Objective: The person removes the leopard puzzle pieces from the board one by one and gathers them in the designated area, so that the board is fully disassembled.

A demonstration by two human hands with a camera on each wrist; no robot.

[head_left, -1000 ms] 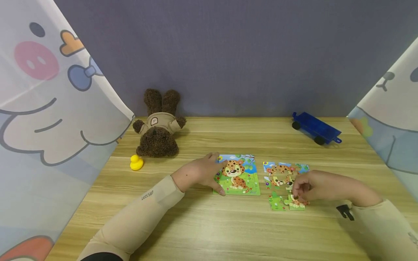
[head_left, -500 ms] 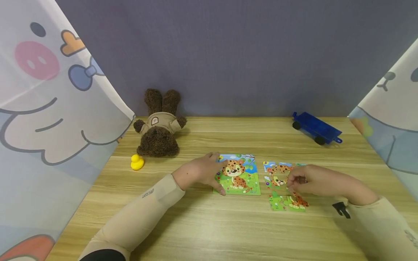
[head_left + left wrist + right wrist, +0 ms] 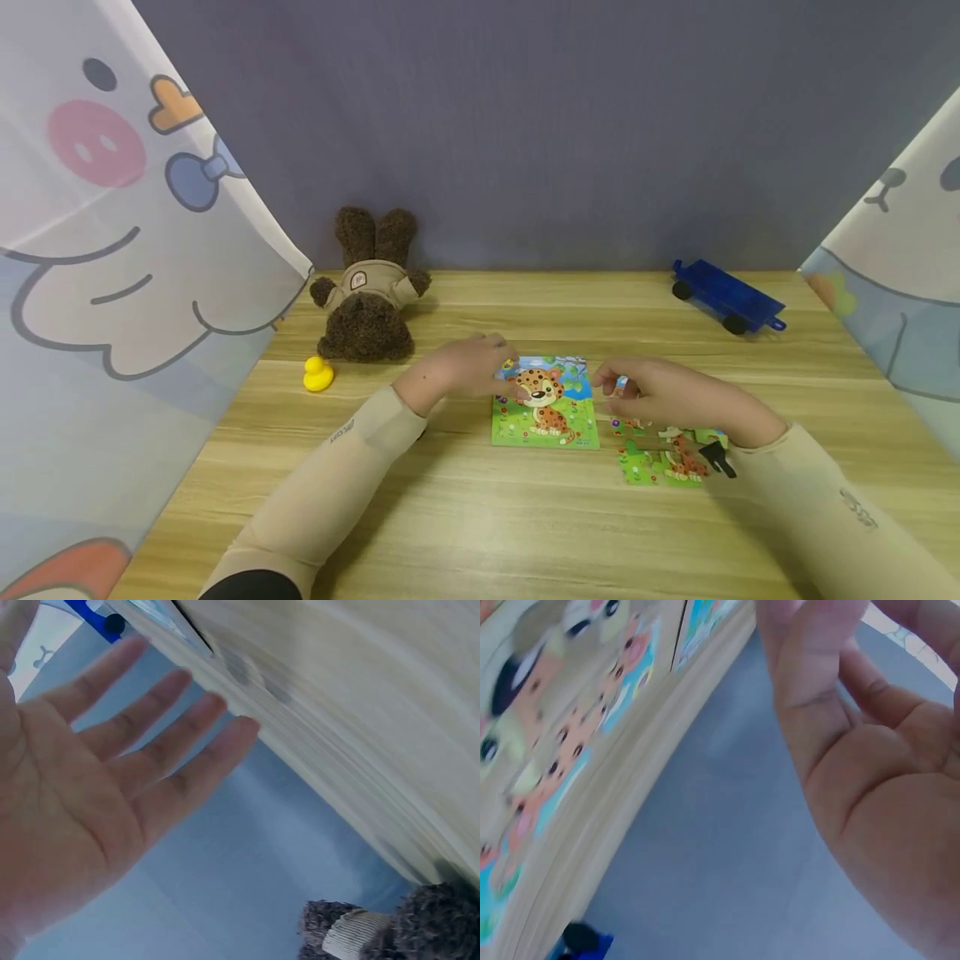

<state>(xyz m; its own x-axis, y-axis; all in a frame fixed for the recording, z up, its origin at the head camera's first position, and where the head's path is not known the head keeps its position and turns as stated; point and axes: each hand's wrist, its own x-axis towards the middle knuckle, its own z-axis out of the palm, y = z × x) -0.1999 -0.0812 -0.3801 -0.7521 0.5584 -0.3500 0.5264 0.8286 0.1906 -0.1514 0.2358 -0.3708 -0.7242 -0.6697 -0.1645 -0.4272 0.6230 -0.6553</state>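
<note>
A square leopard picture board (image 3: 555,429) lies flat at the middle of the table. My left hand (image 3: 467,367) is at its upper left edge; in the left wrist view that hand (image 3: 90,780) has straight, spread fingers and holds nothing. Right of the board lie loose leopard puzzle pieces (image 3: 641,467), spaced apart with small gaps. Over their upper part hovers my right hand (image 3: 667,396), thumb and index finger apart, near the board's right edge. The right wrist view shows that hand (image 3: 885,772) with bent fingers, their tips cut off; I see no piece in it.
A brown teddy bear (image 3: 367,308) lies at the back left, with a yellow rubber duck (image 3: 318,375) in front of it. At the back right stands a blue toy wagon (image 3: 723,292). A grey wall (image 3: 540,150) closes off the table's rear.
My right hand has left the lower right puzzle pieces and moved left and away from me, towards the board. My left thumb has lifted from the board's lower left corner.
</note>
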